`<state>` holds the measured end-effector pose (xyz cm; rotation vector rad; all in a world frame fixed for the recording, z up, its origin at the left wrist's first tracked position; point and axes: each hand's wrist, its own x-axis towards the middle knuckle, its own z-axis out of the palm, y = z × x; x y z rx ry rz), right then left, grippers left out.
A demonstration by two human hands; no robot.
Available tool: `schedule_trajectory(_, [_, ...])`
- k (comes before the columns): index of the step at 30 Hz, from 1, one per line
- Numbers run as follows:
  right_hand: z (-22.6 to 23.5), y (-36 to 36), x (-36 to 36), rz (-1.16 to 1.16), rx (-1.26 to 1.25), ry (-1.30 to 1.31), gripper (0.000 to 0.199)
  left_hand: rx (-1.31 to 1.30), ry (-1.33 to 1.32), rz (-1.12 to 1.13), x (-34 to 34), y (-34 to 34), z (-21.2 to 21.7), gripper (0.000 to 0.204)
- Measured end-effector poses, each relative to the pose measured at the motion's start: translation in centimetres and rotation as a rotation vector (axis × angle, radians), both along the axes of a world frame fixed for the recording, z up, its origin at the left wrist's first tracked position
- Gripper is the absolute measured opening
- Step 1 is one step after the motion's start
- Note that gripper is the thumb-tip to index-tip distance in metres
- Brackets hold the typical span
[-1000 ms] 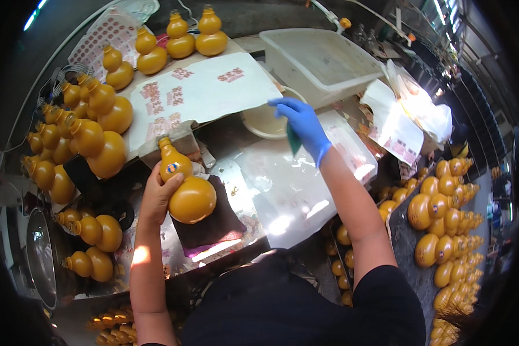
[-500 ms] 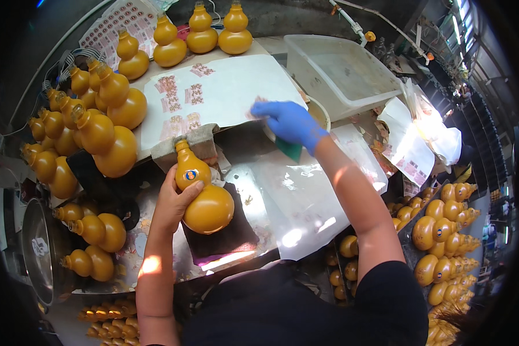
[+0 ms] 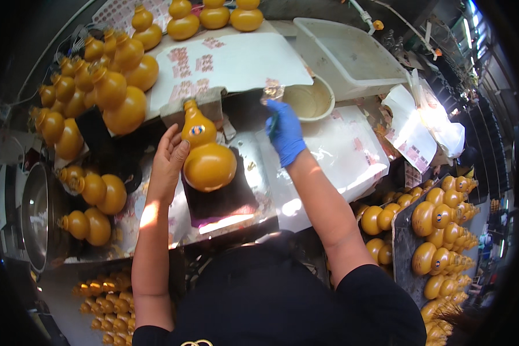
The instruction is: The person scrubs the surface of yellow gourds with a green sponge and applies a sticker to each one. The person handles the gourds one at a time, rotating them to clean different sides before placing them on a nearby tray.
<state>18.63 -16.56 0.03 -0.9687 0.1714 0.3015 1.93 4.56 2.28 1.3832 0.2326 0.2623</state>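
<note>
A yellow gourd-shaped bottle [image 3: 210,165] with a small round blue-and-orange emblem lies tilted on a dark cloth [image 3: 222,202]. Its neck rests against a cloth-covered block [image 3: 213,109]. My bare left hand [image 3: 168,157] is open along the bottle's left side, fingers apart, the thumb at the bottle's edge; whether it touches is hard to tell. In a blue glove, my right hand [image 3: 285,135] pinches a small printed decal piece [image 3: 273,91] beside the rim of a cream bowl [image 3: 310,99]. Something green [image 3: 274,124], partly hidden, is also in that hand.
Beyond the block lies a white sheet [image 3: 242,63] bearing several printed decals [image 3: 205,62]. More yellow gourd bottles [image 3: 124,109] crowd the left and far side. At right stand a clear plastic tub [image 3: 352,63] and racks of bottles [image 3: 438,216]; a metal basin [image 3: 37,213] is at left.
My right hand has drawn back from the white sheet toward me, with the decal piece now plainly visible in its fingers. My left fingers have loosened from around the bottle.
</note>
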Motion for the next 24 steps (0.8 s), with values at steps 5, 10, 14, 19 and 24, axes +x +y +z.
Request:
schedule_trajectory(5, [-1.7, -4.9, 0.0, -0.253, -0.416, -0.537, 0.015, 0.039, -0.017, 0.134, -4.1, 0.2, -1.1, 0.061])
schedule_trajectory(10, [10.2, -6.4, -2.7, 0.54, -0.778, -0.881, 0.044, 0.055, -0.006, 0.223, -7.3, -0.2, -1.7, 0.05])
schedule_trajectory(14, [17.2, -2.2, -5.1, 1.277, -1.148, -1.234, 0.066, 0.042, -0.021, 0.249, -7.6, -1.0, -1.7, 0.048])
schedule_trajectory(19, [16.6, 5.8, -7.5, 1.515, -1.454, -1.732, 0.074, 0.05, -0.041, 0.217, -6.7, -2.2, -1.0, 0.047])
schedule_trajectory(24, [15.7, 8.8, -7.0, 1.461, -1.261, -1.7, 0.076, 0.011, -0.087, 0.269, -5.9, -2.9, -0.7, 0.033])
